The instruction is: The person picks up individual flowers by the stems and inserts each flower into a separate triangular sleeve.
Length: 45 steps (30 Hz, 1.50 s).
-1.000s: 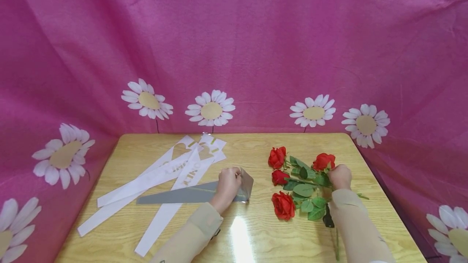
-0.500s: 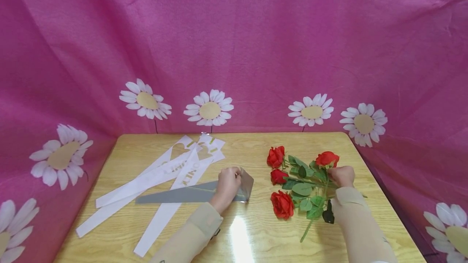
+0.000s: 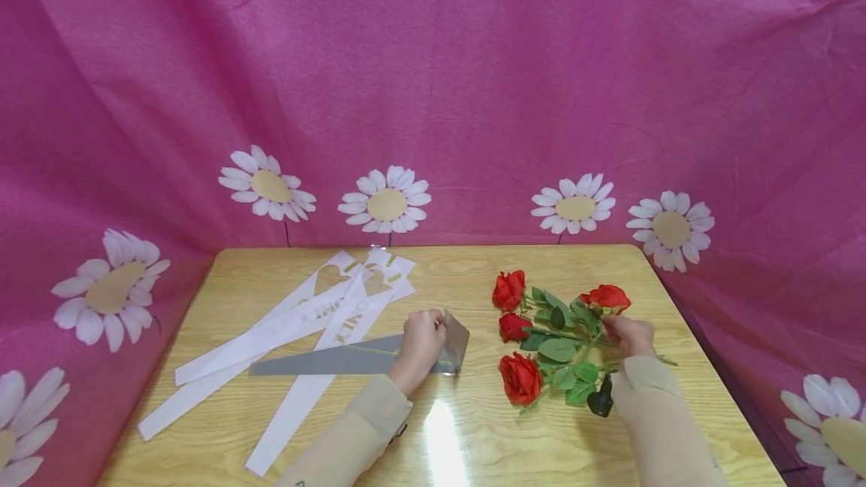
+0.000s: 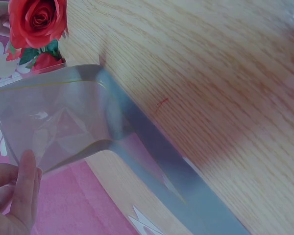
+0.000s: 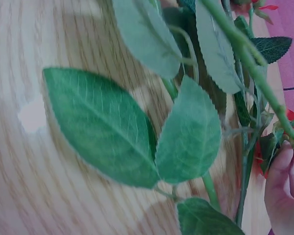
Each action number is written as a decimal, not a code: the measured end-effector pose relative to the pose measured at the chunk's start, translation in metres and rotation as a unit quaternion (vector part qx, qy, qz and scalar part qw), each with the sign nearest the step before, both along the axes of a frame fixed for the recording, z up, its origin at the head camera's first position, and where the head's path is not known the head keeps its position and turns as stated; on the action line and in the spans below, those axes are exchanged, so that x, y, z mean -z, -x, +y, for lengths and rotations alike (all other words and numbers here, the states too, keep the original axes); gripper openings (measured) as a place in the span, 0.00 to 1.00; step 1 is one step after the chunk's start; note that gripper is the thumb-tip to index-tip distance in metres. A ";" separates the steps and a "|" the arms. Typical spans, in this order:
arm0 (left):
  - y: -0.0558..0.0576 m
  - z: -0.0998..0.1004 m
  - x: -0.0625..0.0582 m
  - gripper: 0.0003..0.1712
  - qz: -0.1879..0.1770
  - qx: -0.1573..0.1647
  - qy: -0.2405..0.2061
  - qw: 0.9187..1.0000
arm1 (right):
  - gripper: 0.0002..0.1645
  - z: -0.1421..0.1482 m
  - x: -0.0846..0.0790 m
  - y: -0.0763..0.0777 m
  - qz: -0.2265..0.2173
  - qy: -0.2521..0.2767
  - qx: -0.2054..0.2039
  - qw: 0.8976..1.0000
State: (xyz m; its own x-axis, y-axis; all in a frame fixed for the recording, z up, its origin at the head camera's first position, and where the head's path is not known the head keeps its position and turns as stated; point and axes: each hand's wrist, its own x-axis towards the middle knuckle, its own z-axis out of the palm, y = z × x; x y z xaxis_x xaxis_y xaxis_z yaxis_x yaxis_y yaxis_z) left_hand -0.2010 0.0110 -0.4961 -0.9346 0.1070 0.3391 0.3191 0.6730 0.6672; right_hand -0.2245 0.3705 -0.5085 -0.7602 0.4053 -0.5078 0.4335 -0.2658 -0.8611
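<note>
At the left of the head frame, flat white tapered sleeves (image 3: 291,333) with heart shapes and lettering are lying crossed on the wood-grained tabletop (image 3: 528,449). Over them, a smooth grey tapered sleeve (image 3: 331,361), see-through near its mouth, is stretching toward the centre. There the left hand (image 3: 421,340) is bending over it, fingers curled and pinching its wide end. Right of centre, three ruffled red roses (image 3: 521,379) are lying beside veined green leaves (image 3: 558,349). Farther right, the right hand (image 3: 632,335) is reaching in from the lower edge, its fingers pinching the green stem (image 5: 257,76) of another rose (image 3: 605,297) just below the bloom.
</note>
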 end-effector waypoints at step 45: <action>0.000 0.008 0.002 0.07 -0.020 0.008 -0.009 1.000 | 0.07 -0.087 -0.093 0.023 0.225 0.148 0.179 0.946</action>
State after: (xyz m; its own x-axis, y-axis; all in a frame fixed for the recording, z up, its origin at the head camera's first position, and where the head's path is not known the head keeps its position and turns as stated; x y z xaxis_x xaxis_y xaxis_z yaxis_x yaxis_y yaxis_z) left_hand -0.2014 0.0187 -0.4981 -0.9459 0.1162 0.3030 0.3021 0.6559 0.6917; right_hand -0.2472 0.2834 -0.4155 -0.7681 0.5673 -0.2969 -0.1224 -0.5853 -0.8015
